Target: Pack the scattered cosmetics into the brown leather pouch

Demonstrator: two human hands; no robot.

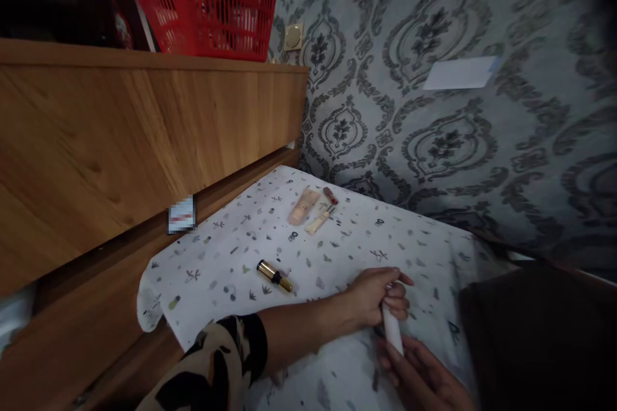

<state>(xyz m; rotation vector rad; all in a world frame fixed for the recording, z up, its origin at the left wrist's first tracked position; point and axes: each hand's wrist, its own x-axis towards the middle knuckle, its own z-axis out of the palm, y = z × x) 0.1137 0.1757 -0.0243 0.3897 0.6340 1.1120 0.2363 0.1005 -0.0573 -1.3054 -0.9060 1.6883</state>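
Note:
My left hand (376, 295) is closed around the upper end of a slim white tube (393, 330), whose top is hidden by the fingers. At the tube's lower end, my right hand (424, 374) grips it between thumb and fingers. What kind of tube it is, I cannot make out. To the left of my left hand, a gold and black cosmetic container (274, 276) lies on its side. Farther back lie a wide beige squeeze tube (303, 207), a narrower cream-coloured tube (320, 220) and a small dark red item (330, 195).
A white patterned cloth (231, 270) covers the surface under my hands. On the left runs a wooden cabinet (159, 135) with a red plastic basket (226, 6) on top. Behind is a patterned wall (357, 109); a dark object (535, 334) stands at the right.

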